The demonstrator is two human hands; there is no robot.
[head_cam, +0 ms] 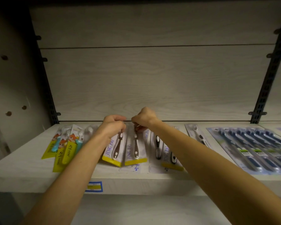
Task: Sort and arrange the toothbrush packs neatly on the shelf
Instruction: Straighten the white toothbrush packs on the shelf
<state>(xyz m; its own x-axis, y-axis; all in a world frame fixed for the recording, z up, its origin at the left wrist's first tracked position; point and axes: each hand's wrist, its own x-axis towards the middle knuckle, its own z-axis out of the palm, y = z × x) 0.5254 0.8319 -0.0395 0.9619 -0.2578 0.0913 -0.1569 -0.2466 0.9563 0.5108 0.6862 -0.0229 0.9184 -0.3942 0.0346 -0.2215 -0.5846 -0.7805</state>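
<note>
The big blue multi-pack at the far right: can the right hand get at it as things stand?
Probably yes, once freed. The right hand is pinching a white Jing Pai pack; nothing lies over the blue multi-pack, and no obstacle stands between.

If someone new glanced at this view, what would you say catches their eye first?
Most likely the two bare arms reaching in, with the left hand and right hand each pinching the top of a white JING PAI toothbrush pack at the shelf's middle. Next, the yellow cartoon kids' packs fanned out on the left, and the big blue multi-brush pack on the right.
</note>
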